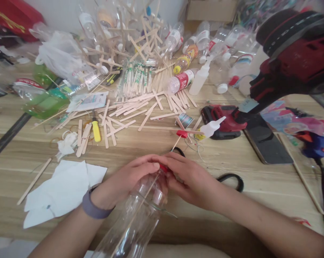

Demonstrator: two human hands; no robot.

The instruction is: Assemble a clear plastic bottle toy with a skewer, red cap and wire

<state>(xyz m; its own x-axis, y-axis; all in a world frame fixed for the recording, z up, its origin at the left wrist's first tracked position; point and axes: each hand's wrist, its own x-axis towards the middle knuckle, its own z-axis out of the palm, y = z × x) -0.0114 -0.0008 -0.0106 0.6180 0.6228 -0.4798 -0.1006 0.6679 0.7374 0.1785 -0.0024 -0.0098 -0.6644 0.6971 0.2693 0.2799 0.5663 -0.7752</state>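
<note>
A clear plastic bottle (pixel 136 222) lies tilted in front of me, its neck pointing away. My left hand (pixel 141 171) is wrapped round the bottle's neck and shoulder, thumb near the top. My right hand (pixel 187 177) closes on the red bottle cap (pixel 164 167) at the neck; the fingers partly hide it. A thin wooden stick (pixel 136 211) runs lengthwise inside the bottle. Beyond my hands, a second red cap (pixel 181 134) sits on a thin stick, with craft sticks (pixel 192 132) attached. A thin string or wire (pixel 164 210) crosses the bottle.
Scissors (pixel 233 177) lie partly under my right hand. White paper (pixel 62 193) and a yellow-handled screwdriver (pixel 96 130) are left. Loose craft sticks (pixel 126 107) and bottles fill the back. A red power tool (pixel 285 53), phone (pixel 267 141) and glue gun (pixel 316 143) stand right.
</note>
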